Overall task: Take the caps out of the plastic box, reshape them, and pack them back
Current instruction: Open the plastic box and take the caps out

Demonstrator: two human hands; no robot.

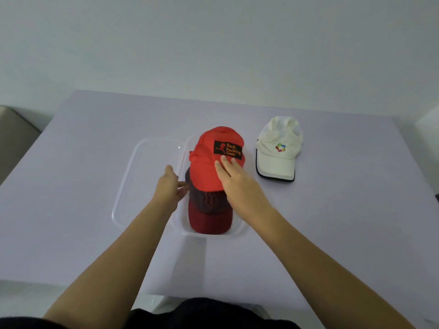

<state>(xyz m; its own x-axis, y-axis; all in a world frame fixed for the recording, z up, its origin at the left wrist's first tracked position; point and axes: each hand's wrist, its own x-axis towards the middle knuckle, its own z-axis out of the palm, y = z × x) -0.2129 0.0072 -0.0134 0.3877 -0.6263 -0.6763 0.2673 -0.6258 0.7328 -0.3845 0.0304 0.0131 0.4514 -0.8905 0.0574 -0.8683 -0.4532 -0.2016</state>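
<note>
I see the red cap (209,167), with a black patch and orange letters, lying on a dark red cap (210,217) inside the clear plastic box (240,230) in the middle of the table (332,222). My right hand (237,184) presses flat on the red cap, fingers straight. My left hand (168,186), relaxed, touches the dark cap's side. A white cap (278,160) lies beside the box, toward the right edge.

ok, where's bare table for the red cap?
Free: lavender table left of the clear plastic lid, right of the white cap, and in front of the clear plastic box. Crowded: the box, red cap on dark maroon cap, left hand and right hand there.
</note>
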